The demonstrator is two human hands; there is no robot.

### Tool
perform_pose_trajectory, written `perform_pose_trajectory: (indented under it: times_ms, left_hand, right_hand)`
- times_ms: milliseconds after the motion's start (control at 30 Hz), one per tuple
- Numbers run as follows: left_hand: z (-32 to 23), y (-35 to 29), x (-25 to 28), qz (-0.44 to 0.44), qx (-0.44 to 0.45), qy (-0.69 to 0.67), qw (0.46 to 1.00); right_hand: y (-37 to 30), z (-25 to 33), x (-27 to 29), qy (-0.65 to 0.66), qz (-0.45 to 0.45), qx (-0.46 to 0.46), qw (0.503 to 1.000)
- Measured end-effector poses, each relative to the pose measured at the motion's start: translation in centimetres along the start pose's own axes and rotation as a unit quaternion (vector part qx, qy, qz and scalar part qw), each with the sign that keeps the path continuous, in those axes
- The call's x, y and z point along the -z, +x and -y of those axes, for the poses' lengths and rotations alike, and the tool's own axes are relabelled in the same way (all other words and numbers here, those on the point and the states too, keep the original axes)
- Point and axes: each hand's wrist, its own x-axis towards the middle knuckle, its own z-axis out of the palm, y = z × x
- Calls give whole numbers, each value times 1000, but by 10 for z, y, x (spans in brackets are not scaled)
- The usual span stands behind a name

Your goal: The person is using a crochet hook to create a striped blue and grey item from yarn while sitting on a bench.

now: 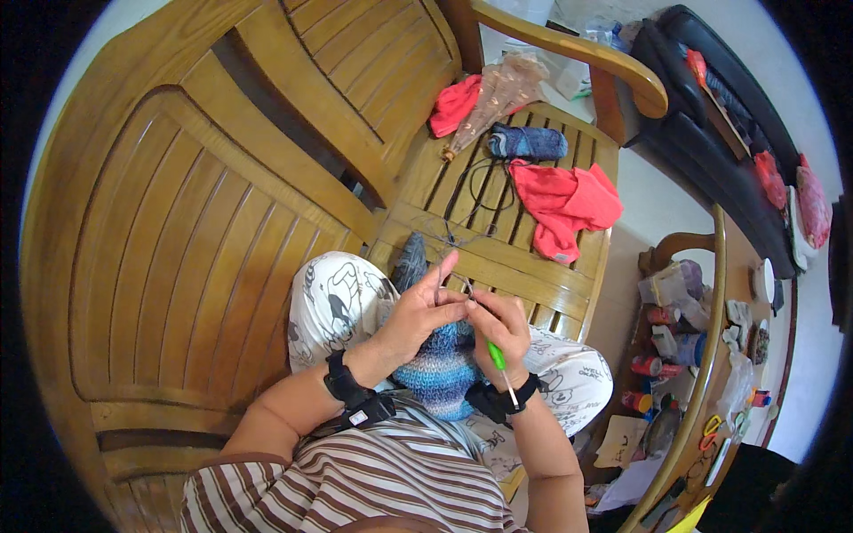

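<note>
One green-handled hook point(497, 356) is gripped in my right hand point(503, 330). My left hand point(410, 318), index finger raised, appears to pinch the top of a blue-and-white knitted piece point(437, 384), though overlap obscures the contact. The piece rests in my lap point(569, 377), below both hands. Beyond it, a slatted wooden settee point(524, 266) carries a rolled blue bundle point(529, 142) beside a crumpled red cloth point(569, 206).

Hands point(418, 311) meet above striped blue knitwork point(440, 380), the right point(503, 326) holding a green-gripped tool point(496, 356).
</note>
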Motion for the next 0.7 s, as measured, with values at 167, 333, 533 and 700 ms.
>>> perform_pose_trajectory:
  times_ms: [167,333,533,700]
  left_hand:
    - [-12,0,1,-3,56,17,998]
    - [-17,-1,3,7,50,36,998]
    - [-32,-4,7,55,108,21,992]
    - [-42,-9,5,112,159,24,981]
  right_hand:
    - [7,1,1,144,-34,-78,986]
    - [9,-1,8,232,-26,-136,963]
    - [15,-6,32,301,65,-135,942]
    - [10,-8,42,421,100,-221,874]
